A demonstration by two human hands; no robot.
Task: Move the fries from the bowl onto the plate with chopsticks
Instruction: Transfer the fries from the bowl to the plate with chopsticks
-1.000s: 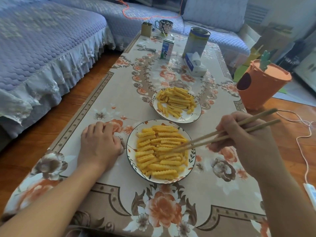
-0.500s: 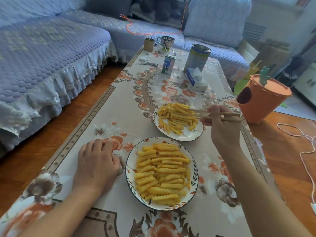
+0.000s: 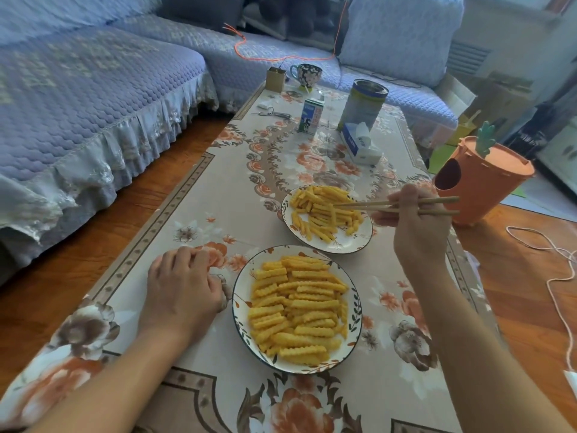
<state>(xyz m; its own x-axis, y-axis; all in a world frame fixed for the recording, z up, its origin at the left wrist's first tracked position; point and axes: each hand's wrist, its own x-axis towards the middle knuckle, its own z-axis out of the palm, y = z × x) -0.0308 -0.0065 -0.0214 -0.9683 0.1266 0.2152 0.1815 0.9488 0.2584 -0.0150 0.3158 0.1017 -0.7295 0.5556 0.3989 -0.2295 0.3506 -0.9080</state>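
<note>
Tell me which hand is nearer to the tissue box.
The right hand. It holds the chopsticks over the far dish, just this side of the tissue box. The left hand rests on the table beside the near dish, farther off.

1. Chopsticks (image 3: pixel 406 205): plain pale wood, matt.
2. Bowl (image 3: pixel 354 323) and plate (image 3: pixel 359 242): glossy glazed ceramic, printed rims.
3. Fries (image 3: pixel 296 304): ridged, crinkled surface.
4. Bench (image 3: pixel 187 220): smooth floral cloth cover.
5. Floor (image 3: pixel 93 232): polished wood.
6. Sofa (image 3: pixel 78 98): quilted cloth, lace trim.
7. Can (image 3: pixel 362 104): shiny metal.
</note>
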